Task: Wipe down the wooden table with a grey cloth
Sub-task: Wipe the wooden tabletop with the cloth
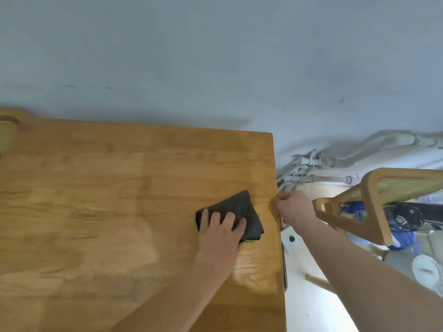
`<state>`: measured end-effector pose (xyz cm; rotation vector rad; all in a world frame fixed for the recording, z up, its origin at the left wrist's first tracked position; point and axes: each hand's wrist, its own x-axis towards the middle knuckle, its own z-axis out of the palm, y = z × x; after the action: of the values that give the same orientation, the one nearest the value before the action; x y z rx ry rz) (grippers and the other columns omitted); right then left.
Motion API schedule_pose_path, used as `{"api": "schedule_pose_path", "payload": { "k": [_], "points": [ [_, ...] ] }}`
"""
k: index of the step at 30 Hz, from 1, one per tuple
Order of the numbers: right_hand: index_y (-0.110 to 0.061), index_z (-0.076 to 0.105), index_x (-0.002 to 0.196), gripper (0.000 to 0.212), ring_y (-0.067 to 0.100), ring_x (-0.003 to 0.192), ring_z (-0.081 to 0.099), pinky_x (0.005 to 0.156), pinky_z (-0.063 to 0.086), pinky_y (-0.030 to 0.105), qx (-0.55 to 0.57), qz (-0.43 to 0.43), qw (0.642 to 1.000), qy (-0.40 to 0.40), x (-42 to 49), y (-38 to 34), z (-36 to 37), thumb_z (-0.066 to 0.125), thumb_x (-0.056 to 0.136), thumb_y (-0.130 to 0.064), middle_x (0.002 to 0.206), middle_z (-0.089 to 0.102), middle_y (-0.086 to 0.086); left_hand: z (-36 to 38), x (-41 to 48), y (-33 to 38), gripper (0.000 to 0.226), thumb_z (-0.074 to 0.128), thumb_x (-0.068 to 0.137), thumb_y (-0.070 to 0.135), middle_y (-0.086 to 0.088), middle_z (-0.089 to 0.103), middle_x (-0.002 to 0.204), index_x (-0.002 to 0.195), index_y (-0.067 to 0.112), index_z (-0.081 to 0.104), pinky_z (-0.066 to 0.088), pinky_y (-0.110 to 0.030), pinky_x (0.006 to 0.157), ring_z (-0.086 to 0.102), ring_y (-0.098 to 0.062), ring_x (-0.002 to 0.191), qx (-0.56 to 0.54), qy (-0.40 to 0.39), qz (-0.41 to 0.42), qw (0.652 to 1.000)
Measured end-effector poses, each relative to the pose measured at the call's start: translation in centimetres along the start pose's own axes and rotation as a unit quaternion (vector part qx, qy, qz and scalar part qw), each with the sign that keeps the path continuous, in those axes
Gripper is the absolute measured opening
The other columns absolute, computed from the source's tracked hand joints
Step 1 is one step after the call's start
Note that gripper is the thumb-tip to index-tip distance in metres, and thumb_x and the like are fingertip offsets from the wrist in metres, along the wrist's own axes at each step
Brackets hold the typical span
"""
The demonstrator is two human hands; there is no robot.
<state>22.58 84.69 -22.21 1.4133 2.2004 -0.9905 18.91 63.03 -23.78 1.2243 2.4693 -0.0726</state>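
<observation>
The wooden table (107, 200) fills the lower left of the view, its right edge running down past the middle. A dark grey folded cloth (242, 209) lies near that right edge. My left hand (219, 232) presses flat on the cloth's near left part, fingers spread over it. My right hand (293, 208) is at the table's right edge, fingers curled round the edge, level with the cloth. A wet sheen shows on the wood just below the cloth.
A pale blue-grey wall (215, 56) stands right behind the table. To the right are a wooden chair with a cane back (374, 200), white pipes (318, 168) along the wall and clutter on the floor. A wooden object (8, 130) sits at the table's far left corner.
</observation>
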Motion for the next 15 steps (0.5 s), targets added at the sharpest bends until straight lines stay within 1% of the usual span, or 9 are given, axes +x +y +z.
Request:
{"api": "schedule_pose_path", "payload": {
  "k": [2, 4, 6, 7, 8, 10, 12, 13, 15],
  "points": [
    [-0.014, 0.079, 0.094, 0.019, 0.027, 0.077, 0.076, 0.077, 0.065, 0.045, -0.014, 0.031, 0.999, -0.012, 1.3, -0.3, -0.5, 0.068, 0.094, -0.029, 0.079, 0.078, 0.007, 0.8, 0.1, -1.1, 0.079, 0.064, 0.095, 0.022, -0.005, 0.036, 0.142, 0.16, 0.033, 0.02, 0.01, -0.061, 0.122, 0.036, -0.036, 0.128, 0.02, -0.007, 0.133, 0.991],
    [-0.014, 0.073, 0.087, 0.013, 0.024, 0.068, 0.078, 0.067, 0.066, 0.043, 0.001, 0.059, 0.998, -0.035, 2.1, -0.6, -1.0, 0.072, 0.093, -0.025, 0.071, 0.078, 0.008, 0.8, 2.3, -4.2, 0.069, 0.067, 0.095, 0.036, -0.003, 0.045, 0.132, 0.154, 0.039, 0.031, 0.027, -0.054, 0.109, 0.045, -0.032, 0.116, 0.041, 0.027, 0.262, 0.964],
    [-0.016, 0.071, 0.089, 0.012, 0.023, 0.068, 0.078, 0.066, 0.066, 0.042, -0.002, 0.071, 0.996, -0.05, 2.4, -0.8, -1.3, 0.073, 0.094, -0.026, 0.072, 0.078, 0.008, -0.4, 6.1, -7.0, 0.056, 0.054, 0.102, 0.048, -0.001, 0.047, 0.13, 0.153, 0.043, 0.033, 0.033, -0.048, 0.1, 0.045, -0.029, 0.113, 0.098, 0.043, 0.327, 0.939],
    [-0.016, 0.071, 0.089, 0.012, 0.023, 0.07, 0.078, 0.067, 0.066, 0.044, 0.003, 0.076, 0.996, -0.054, 2.6, -0.8, -1.3, 0.073, 0.095, -0.026, 0.074, 0.078, 0.009, -1.4, 8.1, -7.8, 0.054, 0.046, 0.104, 0.05, 0.0, 0.046, 0.134, 0.155, 0.044, 0.03, 0.033, -0.047, 0.101, 0.042, -0.029, 0.118, 0.117, 0.04, 0.326, 0.937],
    [-0.016, 0.07, 0.089, 0.012, 0.025, 0.071, 0.078, 0.067, 0.066, 0.046, 0.011, 0.079, 0.995, -0.057, 2.6, -0.8, -1.3, 0.073, 0.095, -0.026, 0.075, 0.078, 0.01, -2.4, 10.0, -8.0, 0.053, 0.041, 0.106, 0.051, 0.0, 0.044, 0.138, 0.157, 0.045, 0.027, 0.032, -0.046, 0.103, 0.04, -0.028, 0.123, 0.111, 0.035, 0.284, 0.952],
    [-0.018, 0.067, 0.087, 0.012, 0.025, 0.071, 0.078, 0.067, 0.066, 0.047, 0.02, 0.087, 0.994, -0.063, 2.8, -0.8, -1.2, 0.072, 0.095, -0.026, 0.077, 0.078, 0.011, -4.1, 13.9, -7.5, 0.052, 0.035, 0.107, 0.051, 0.001, 0.042, 0.138, 0.158, 0.047, 0.026, 0.03, -0.045, 0.102, 0.038, -0.027, 0.126, 0.044, 0.057, 0.115, 0.991],
    [-0.019, 0.067, 0.092, 0.01, 0.024, 0.069, 0.078, 0.066, 0.066, 0.045, 0.033, 0.097, 0.993, -0.066, 3.1, -0.8, -1.2, 0.072, 0.094, -0.027, 0.079, 0.078, 0.01, -5.6, 17.0, -5.8, 0.052, 0.036, 0.106, 0.048, -0.001, 0.04, 0.134, 0.157, 0.046, 0.028, 0.032, -0.047, 0.098, 0.039, -0.029, 0.122, -0.03, 0.054, -0.033, 0.998],
    [-0.018, 0.067, 0.098, 0.01, 0.023, 0.069, 0.078, 0.063, 0.066, 0.042, 0.04, 0.099, 0.992, -0.067, 3.2, -0.8, -1.2, 0.072, 0.094, -0.027, 0.08, 0.077, 0.01, -6.1, 17.5, -4.3, 0.052, 0.037, 0.106, 0.046, -0.003, 0.039, 0.135, 0.157, 0.044, 0.028, 0.033, -0.049, 0.098, 0.04, -0.03, 0.121, -0.039, 0.035, -0.063, 0.997],
    [-0.022, 0.064, 0.106, 0.013, 0.024, 0.069, 0.077, 0.058, 0.064, 0.037, 0.048, 0.1, 0.991, -0.072, 3.5, -0.7, -1.2, 0.07, 0.095, -0.024, 0.081, 0.077, 0.01, -6.3, 17.4, -1.2, 0.054, 0.039, 0.106, 0.044, -0.007, 0.037, 0.141, 0.157, 0.039, 0.025, 0.033, -0.052, 0.101, 0.041, -0.033, 0.123, -0.001, 0.002, -0.024, 1.0]
  ]
}}
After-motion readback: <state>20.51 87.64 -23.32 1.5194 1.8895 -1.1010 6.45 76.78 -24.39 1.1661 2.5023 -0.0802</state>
